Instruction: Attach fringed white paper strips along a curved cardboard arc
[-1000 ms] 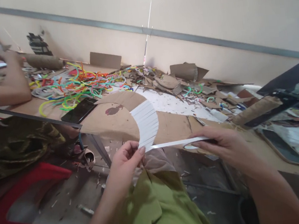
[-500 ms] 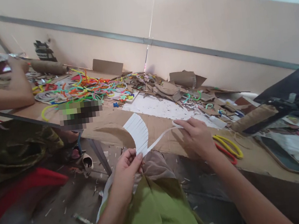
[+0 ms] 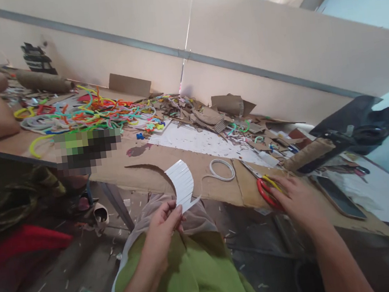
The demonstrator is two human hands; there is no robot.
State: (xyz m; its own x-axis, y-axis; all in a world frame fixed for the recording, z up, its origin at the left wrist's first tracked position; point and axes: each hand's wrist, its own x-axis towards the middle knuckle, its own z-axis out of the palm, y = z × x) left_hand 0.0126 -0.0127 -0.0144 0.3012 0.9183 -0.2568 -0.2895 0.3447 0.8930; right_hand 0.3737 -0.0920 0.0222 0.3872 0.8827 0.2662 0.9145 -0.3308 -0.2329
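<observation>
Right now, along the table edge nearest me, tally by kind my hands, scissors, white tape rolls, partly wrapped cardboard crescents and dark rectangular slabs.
Hands: 2, your left hand and right hand
Red-and-yellow-handled metal scissors: 1
White ring-shaped tape roll: 1
White-wrapped brown cardboard crescent: 1
Dark rectangular slab: 1
Total: 6
</observation>
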